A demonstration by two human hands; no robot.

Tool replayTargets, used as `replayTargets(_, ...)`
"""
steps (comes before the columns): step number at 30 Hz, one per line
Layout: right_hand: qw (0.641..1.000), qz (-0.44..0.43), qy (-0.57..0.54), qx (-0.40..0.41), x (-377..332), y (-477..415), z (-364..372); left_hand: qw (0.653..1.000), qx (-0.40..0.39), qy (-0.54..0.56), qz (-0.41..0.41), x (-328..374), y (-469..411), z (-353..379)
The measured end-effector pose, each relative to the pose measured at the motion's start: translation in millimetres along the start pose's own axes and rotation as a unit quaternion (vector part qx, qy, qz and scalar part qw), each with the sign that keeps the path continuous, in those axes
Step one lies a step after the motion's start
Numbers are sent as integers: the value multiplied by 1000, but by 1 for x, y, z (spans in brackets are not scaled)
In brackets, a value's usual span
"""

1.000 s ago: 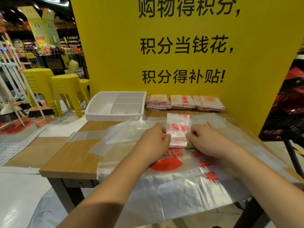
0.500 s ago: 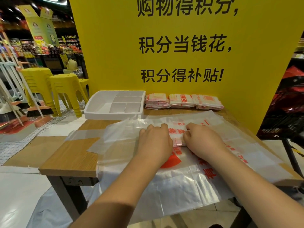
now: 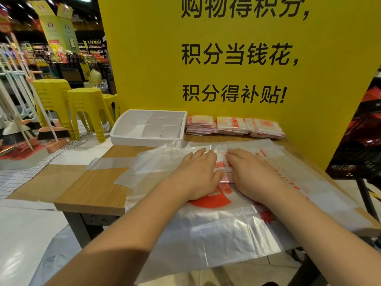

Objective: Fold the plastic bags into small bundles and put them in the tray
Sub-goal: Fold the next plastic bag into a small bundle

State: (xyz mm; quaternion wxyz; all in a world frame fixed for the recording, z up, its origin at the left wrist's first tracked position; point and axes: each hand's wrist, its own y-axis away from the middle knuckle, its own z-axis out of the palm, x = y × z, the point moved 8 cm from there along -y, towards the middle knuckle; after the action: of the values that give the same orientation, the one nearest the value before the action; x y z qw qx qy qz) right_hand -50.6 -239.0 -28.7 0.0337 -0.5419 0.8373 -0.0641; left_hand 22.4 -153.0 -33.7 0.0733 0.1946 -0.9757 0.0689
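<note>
The wooden table point(image 3: 90, 188) has a brown top and dark legs. At its far left corner stands a white tray point(image 3: 144, 140) with several compartments. Just beside the tray, along the far edge, lie three stacks of folded bags point(image 3: 233, 126). A large clear plastic bag point(image 3: 226, 234) with red print is spread over the right part and hangs over the near edge.

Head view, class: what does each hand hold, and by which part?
Nothing is held: left hand and right hand press flat on the folded bag, one on each side.
</note>
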Motion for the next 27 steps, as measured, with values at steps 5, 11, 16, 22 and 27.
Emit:
replayTargets(5, 995, -44, -85, -36, 14, -3, 8, 999, -24, 46, 3, -15, -10, -2)
replayTargets(11, 988, -65, -132, -47, 27, -7, 17, 990, -41, 136, 6, -35, -13, 7)
replayTargets(16, 972, -67, -144, -172, 43, -10, 27, 992, -42, 119, 3, -40, -15, 7)
replayTargets(22, 956, -85, -185, -211, 58, -12, 26, 989, -78, 125, -20, -44, -13, 8)
replayTargets(27, 954, -75, -190, -219, 59, -15, 28, 991, -98, 86, -13, -36, -12, 6)
